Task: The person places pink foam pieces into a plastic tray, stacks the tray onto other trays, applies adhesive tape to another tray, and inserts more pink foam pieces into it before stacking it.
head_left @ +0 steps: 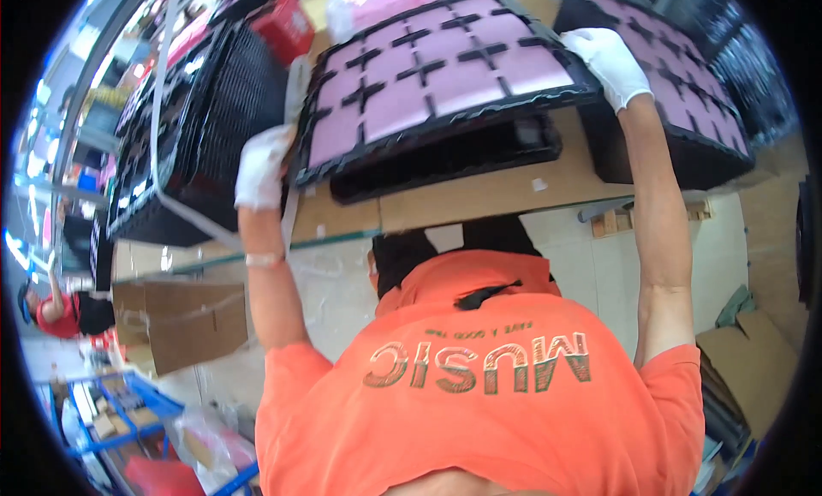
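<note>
A black divided tray [479, 107] with pink pieces in its compartments is held up by both my hands, tilted above the tabletop. My left hand [264, 166], in a white glove, is closed on its left edge, the fingertips partly hidden. At its far right corner, my right hand [610, 65], also white-gloved, grips the rim. Beneath the held tray, a second black tray [445, 164] shows its front side, and its inside is mostly covered.
To the left stands a tall stack of black trays [244, 110], with a red box [282, 26] behind. Right of me, another black tray stack [676, 149] has pink pieces on top. A cardboard box [184, 320] sits lower left; a person [62, 312] is farther off.
</note>
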A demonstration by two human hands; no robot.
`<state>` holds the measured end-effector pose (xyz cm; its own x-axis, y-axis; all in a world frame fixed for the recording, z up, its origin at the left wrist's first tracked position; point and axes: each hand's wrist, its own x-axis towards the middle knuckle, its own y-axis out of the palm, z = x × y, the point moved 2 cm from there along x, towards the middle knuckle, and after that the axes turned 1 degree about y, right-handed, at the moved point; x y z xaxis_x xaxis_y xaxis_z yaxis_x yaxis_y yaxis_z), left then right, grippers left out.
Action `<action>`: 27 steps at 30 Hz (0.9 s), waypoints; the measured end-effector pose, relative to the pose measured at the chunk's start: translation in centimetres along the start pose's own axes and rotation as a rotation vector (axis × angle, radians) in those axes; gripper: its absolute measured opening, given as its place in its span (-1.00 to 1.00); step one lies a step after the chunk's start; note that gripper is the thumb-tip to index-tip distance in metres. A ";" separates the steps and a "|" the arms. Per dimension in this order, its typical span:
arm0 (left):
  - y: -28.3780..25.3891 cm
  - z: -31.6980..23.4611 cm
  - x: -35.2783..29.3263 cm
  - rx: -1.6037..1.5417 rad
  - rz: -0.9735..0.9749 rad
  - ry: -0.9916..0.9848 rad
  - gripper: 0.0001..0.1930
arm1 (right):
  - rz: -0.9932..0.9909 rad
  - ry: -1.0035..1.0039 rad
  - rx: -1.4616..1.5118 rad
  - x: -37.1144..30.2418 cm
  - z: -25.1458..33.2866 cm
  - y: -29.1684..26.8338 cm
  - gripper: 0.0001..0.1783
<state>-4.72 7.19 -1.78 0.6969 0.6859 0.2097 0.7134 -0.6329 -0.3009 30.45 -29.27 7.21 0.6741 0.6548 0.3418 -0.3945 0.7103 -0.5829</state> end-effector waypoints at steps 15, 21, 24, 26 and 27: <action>26.4 -23.1 0.5 -0.503 0.380 -0.021 -0.78 | -0.201 0.162 -0.226 -8.6 -6.8 -33.3 -0.69; 38.4 -22.3 3.2 -0.570 0.417 -0.181 -0.83 | -0.298 0.305 -0.188 -10.0 -20.7 -39.9 -0.79; 38.6 -20.9 3.5 -0.494 0.399 -0.250 -0.86 | -0.258 0.568 -0.248 -9.0 -17.2 -36.4 -0.75; 38.4 -21.6 2.9 -0.488 0.421 -0.255 -0.86 | -0.278 0.632 -0.237 -9.3 -18.1 -36.2 -0.78; 38.3 -22.1 2.7 -0.484 0.444 -0.248 -0.85 | -0.287 0.629 -0.229 -9.5 -18.2 -36.4 -0.80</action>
<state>26.11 -23.12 7.85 0.9337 0.3505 -0.0732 0.3577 -0.9215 0.1515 49.78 -65.99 11.79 0.9900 0.1291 0.0560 -0.0538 0.7148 -0.6973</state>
